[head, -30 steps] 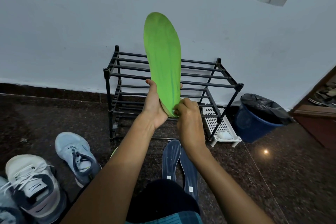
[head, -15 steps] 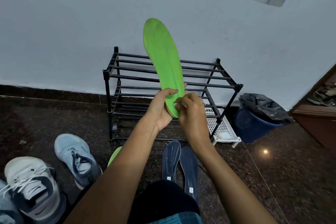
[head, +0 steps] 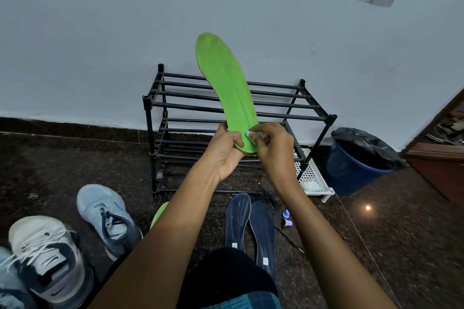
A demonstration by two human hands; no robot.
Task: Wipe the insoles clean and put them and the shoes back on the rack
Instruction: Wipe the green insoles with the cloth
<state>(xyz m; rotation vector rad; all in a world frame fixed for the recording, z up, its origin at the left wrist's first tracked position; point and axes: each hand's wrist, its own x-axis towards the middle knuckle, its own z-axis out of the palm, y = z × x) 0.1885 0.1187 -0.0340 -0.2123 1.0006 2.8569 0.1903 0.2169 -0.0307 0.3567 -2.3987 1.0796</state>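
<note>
Both forearms reach forward from the bottom of the view and meet in front of the rack. The left hand grips the heel end of the green insole, fingers curled behind it and the thumb clamped across its front. The insole stands up before the wall, toe uppermost and leaning left, with its heel just in front of the rack's middle shelf. The right hand is turned knuckles up, fingers bunched together and pinching a white bit with orange on it against the heel; what it is cannot be told. Two dark insoles lie side by side on the floor below the hands, a second green one peeks out by the left forearm, and shoes sit at lower left. Compared with a second ago, the insole leans further left and its toe is lower, the left thumb has come round onto the front, and the white bit now shows at the right fingertips.
</note>
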